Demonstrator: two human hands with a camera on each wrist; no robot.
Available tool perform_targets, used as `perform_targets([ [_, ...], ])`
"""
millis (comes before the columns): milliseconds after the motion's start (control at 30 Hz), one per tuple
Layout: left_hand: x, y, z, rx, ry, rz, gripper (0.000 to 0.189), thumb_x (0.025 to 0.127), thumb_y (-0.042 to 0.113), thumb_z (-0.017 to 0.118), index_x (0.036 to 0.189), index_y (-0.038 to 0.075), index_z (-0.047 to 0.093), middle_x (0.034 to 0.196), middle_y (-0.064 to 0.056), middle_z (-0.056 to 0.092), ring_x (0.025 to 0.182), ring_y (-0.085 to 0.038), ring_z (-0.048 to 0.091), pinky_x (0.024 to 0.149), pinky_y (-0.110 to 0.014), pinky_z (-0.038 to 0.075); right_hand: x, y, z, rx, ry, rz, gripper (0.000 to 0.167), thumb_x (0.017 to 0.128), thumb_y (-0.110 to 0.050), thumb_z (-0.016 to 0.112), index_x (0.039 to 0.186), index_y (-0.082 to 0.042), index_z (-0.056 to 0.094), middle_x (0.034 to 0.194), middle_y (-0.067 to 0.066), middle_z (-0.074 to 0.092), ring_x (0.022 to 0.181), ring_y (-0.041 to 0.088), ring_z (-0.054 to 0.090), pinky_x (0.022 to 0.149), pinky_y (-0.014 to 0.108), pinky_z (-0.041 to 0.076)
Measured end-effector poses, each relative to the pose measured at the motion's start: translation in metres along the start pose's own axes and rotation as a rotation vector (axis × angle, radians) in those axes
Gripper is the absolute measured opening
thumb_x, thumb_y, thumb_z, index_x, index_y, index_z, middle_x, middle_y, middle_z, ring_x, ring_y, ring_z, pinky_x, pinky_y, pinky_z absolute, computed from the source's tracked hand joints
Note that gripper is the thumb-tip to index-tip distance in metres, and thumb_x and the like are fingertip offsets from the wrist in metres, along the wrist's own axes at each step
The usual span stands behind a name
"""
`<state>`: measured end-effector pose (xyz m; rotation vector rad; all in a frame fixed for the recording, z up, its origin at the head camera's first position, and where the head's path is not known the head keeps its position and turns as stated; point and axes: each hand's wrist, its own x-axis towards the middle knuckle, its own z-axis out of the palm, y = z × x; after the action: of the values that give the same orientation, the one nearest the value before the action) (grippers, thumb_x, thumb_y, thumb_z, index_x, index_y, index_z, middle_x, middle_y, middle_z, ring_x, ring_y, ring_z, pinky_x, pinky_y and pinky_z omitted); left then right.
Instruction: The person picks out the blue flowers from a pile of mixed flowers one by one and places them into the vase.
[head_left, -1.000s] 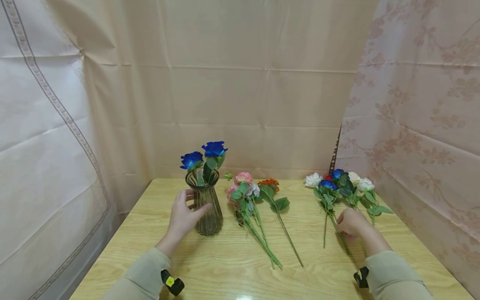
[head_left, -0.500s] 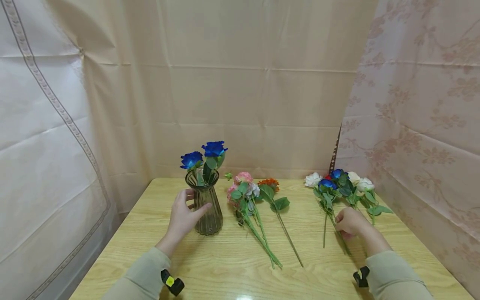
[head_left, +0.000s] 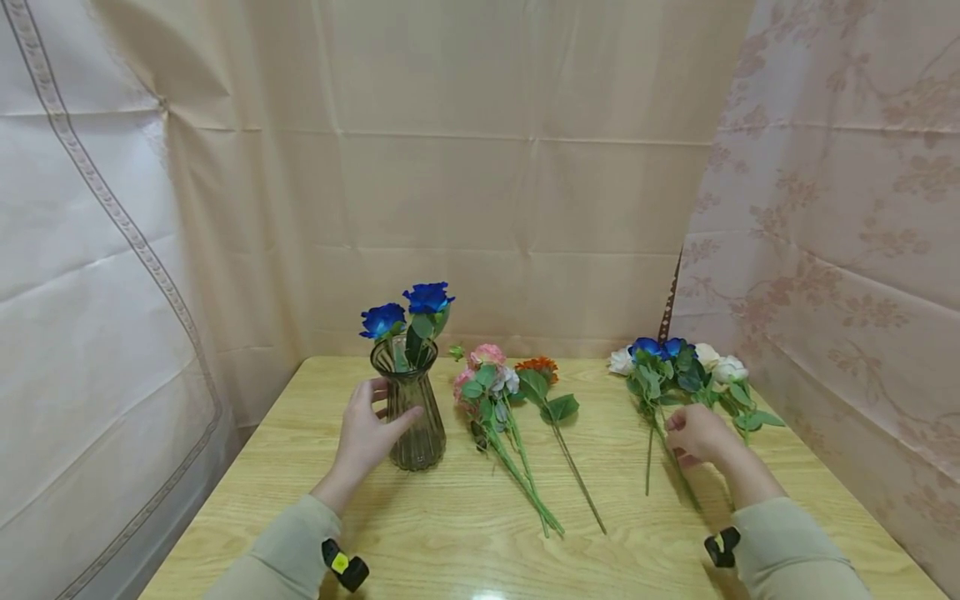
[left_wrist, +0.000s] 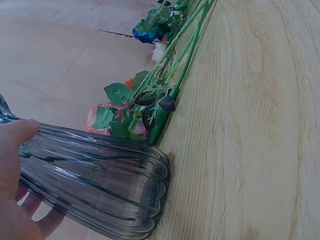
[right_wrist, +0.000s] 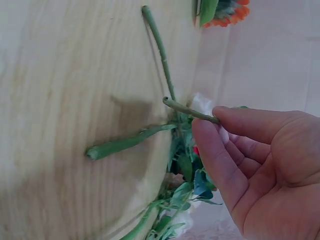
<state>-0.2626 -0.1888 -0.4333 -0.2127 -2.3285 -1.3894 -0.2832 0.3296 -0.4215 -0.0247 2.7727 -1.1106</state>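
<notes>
My left hand (head_left: pixel 367 433) holds the ribbed smoky glass vase (head_left: pixel 418 429), thumb and fingers on either side of it. The vase stands upright with two blue roses (head_left: pixel 429 298) in it. In the left wrist view, thin stems show through the vase wall (left_wrist: pixel 100 175). On the right, my right hand (head_left: pixel 701 435) pinches a green stem (right_wrist: pixel 187 110) between thumb and index finger, its cut end poking out past the fingertips. That stem leads toward a blue rose (head_left: pixel 647 347) at the near side of the right-hand pile. Other stems lie beneath the hand.
Pink flowers (head_left: pixel 487 355) with green stems lie right of the vase. An orange flower (head_left: pixel 538 367) lies beside them. White roses (head_left: pixel 729 369) and another blue rose (head_left: pixel 678 347) make up the right pile on the wooden table (head_left: pixel 480 558). Curtains (head_left: pixel 487 183) hang behind and at the sides.
My right hand has risen slightly with the stem, and one blue rose has shifted up and left, covering the red flower in the head view. The left hand and vase stay put.
</notes>
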Motion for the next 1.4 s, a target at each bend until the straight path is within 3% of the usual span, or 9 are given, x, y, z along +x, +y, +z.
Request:
perform_targets([
  [267, 0.000, 0.001, 0.000, 0.000, 0.003, 0.002, 0.071, 0.084, 0.037, 0.086, 0.135, 0.004, 0.049, 0.130, -0.013, 0.052, 0.122, -0.034, 0.053, 0.096, -0.050, 0.053, 0.001, -0.012, -0.001, 0.088, 0.031, -0.024, 0.039, 0.091, 0.003, 0.058, 0.124, 0.023, 0.051, 0.097, 0.022, 0.063, 0.085, 0.033, 0.068, 0.065, 0.039, 0.062],
  [733, 0.000, -0.002, 0.000, -0.005, 0.004, 0.014, 0.072, 0.084, 0.042, 0.085, 0.133, 0.004, 0.050, 0.129, -0.014, 0.052, 0.121, -0.034, 0.053, 0.095, -0.052, 0.053, 0.000, -0.035, -0.002, 0.135, 0.073, -0.070, 0.026, 0.098, 0.000, 0.060, 0.119, 0.015, 0.056, 0.100, 0.020, 0.061, 0.090, 0.037, 0.068, 0.068, 0.037, 0.062],
  [1400, 0.000, 0.000, 0.000, 0.004, -0.001, 0.009, 0.070, 0.084, 0.037, 0.086, 0.134, 0.004, 0.050, 0.130, -0.014, 0.052, 0.120, -0.032, 0.053, 0.095, -0.051, 0.054, 0.001, -0.054, 0.012, 0.235, 0.114, -0.165, 0.020, 0.100, -0.003, 0.063, 0.114, 0.010, 0.058, 0.100, 0.018, 0.060, 0.088, 0.024, 0.065, 0.077, 0.044, 0.062],
])
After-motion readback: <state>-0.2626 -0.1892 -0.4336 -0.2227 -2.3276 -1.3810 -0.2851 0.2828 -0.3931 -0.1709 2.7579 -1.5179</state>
